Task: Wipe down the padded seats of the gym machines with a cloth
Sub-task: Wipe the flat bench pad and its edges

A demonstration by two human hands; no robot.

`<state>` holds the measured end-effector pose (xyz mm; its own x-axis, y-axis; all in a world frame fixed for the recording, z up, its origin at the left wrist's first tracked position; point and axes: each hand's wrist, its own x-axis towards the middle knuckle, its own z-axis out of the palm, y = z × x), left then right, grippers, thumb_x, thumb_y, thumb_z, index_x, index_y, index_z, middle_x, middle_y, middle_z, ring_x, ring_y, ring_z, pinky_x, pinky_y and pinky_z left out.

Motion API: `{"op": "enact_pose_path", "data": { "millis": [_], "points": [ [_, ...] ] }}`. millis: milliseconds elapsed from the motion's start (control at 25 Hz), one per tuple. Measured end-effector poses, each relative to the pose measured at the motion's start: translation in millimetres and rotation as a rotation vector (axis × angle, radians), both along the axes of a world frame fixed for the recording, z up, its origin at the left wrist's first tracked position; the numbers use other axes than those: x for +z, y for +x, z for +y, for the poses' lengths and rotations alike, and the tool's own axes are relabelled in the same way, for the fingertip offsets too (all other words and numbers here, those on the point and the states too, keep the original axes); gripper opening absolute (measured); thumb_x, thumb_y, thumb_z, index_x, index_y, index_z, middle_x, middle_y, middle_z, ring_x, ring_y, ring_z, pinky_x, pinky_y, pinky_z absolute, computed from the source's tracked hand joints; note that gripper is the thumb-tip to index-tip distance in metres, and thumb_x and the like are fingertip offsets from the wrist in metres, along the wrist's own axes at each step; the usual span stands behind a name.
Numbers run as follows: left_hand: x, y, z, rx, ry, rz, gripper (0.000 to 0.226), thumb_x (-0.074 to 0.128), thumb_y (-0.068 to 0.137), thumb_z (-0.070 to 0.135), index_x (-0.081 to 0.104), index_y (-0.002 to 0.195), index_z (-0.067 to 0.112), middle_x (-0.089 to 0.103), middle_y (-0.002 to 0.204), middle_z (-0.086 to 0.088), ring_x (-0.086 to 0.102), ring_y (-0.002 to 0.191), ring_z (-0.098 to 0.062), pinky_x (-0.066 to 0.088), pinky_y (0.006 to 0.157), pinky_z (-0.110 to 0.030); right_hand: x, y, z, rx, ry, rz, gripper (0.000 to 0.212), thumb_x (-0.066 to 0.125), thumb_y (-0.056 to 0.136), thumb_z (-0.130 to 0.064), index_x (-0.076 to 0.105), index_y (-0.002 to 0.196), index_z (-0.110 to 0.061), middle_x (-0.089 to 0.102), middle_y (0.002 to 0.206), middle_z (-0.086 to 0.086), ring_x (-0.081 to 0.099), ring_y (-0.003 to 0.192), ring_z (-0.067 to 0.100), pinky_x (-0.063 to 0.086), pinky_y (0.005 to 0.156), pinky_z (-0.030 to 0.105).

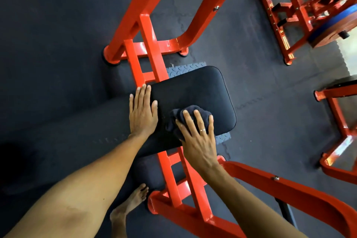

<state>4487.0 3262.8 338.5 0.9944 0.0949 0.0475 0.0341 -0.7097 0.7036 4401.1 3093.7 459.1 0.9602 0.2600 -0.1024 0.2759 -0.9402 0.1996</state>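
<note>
A black padded seat (195, 87) sits on an orange machine frame (148, 44) in the middle of the view. My left hand (142, 112) lies flat on the seat's left edge, fingers straight. A dark bunched cloth (190, 112) rests on the near part of the seat. My right hand (199, 135) presses on top of the cloth with spread, nearly straight fingers; a ring is on one finger. Part of the cloth is hidden beneath that hand.
Dark rubber floor mats (58, 44) surround the machine. Orange frame bars (289, 189) run near my right forearm. Another orange machine with a blue weight plate (332, 23) stands at the upper right. A bare foot (131, 203) stands on the floor below the seat.
</note>
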Motion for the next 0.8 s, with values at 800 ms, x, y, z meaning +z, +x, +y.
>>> {"op": "enact_pose_path", "data": {
  "millis": [800],
  "points": [
    [-4.7,2.8,-1.1,0.033,0.037,-0.065,0.055,0.034,0.103,0.029,0.039,0.154,0.009,0.036,0.161,-0.007,0.029,0.151,-0.022,0.018,0.125,-0.047,-20.1,-15.9,-1.3,0.143,0.085,-0.087,0.060,0.072,0.081,-0.022,0.062,0.139,-0.024,0.046,0.158,0.000,0.041,0.144,0.037,0.019,0.119,0.067]
  ]
}}
